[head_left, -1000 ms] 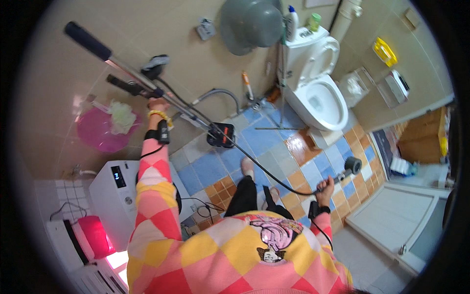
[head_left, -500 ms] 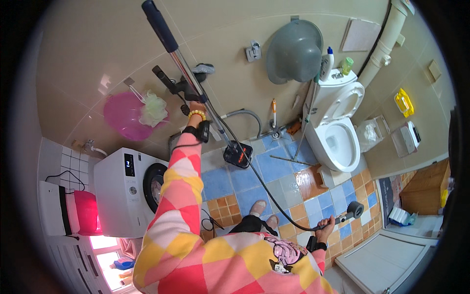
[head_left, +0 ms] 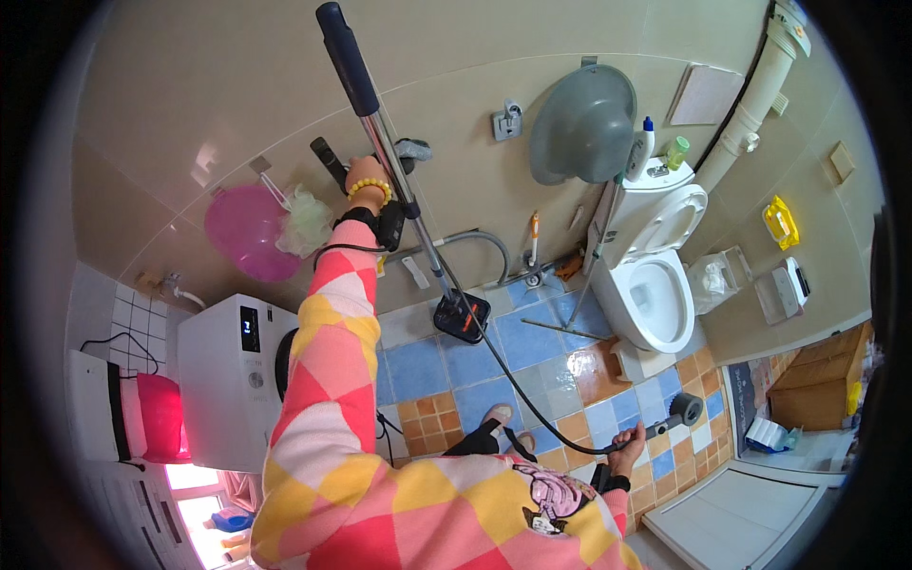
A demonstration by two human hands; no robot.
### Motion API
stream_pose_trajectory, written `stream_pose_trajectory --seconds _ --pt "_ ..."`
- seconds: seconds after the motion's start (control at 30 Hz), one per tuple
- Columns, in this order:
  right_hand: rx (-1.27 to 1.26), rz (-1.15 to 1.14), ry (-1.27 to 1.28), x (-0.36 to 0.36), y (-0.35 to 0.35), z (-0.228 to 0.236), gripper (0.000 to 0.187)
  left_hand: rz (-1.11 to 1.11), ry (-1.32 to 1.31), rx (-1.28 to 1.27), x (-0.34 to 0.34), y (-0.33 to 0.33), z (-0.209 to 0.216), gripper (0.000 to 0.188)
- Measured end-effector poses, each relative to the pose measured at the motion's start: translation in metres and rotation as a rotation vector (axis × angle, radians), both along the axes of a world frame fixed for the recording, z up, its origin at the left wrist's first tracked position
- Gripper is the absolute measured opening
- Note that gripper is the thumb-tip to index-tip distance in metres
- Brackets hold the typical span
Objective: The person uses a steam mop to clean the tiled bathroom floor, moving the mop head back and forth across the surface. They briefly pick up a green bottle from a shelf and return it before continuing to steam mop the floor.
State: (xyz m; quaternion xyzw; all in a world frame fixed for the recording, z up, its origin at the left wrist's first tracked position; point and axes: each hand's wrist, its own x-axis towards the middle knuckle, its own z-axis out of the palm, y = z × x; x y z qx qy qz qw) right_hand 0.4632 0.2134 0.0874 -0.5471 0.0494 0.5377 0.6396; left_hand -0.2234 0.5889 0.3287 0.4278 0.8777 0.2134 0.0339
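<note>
My left hand [head_left: 366, 177] reaches to the wall, closed over the black shower faucet [head_left: 328, 160]; its fingertips are partly hidden. A yellow bead bracelet and a black wrist device sit on that wrist. Down at the lower right, my right hand [head_left: 627, 450] grips the handle of a hand shower [head_left: 686, 408] with a round dark head. Its black hose [head_left: 518, 385] curves up past the pole toward the faucet. Beside my left hand a long pole with a dark blue grip [head_left: 348, 59] stands on a black base [head_left: 463, 316] on the floor.
A white washing machine [head_left: 237, 380] stands at left below a pink basin [head_left: 249, 233] and bath puff [head_left: 306, 221]. A grey basin [head_left: 584, 123] hangs near the open toilet [head_left: 658, 302]. A squeegee [head_left: 570, 328] leans beside it. A white door [head_left: 741, 513] is at lower right.
My left hand has risen along the wall onto the faucet and now covers part of it. The view has shifted slightly. My right hand still holds the hand shower.
</note>
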Motion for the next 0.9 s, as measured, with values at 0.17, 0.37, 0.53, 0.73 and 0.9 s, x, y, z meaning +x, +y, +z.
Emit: stream_pose_trajectory --seconds 0.17,0.37,0.53,0.73,0.9 --pt "-0.043 0.021 -0.048 -0.008 -0.005 0.002 0.037 -0.083 0.232 -0.147 -0.004 0.012 0.008 0.028" --pt "-0.071 0.027 -0.021 -0.012 -0.012 -0.013 0.038 -0.479 0.411 0.023 -0.008 -0.027 0.024 0.022" --pt "-0.089 0.018 -0.044 -0.013 -0.011 -0.014 0.037 -0.662 0.636 -0.066 -0.003 -0.040 0.043 0.020" --pt "-0.082 0.046 -0.037 -0.011 -0.009 -0.009 0.036 -0.674 0.635 0.006 0.003 -0.048 0.048 0.027" --pt "-0.069 0.027 -0.016 -0.012 -0.007 -0.013 0.036 -0.088 0.274 0.607 0.029 -0.091 -0.006 0.030"
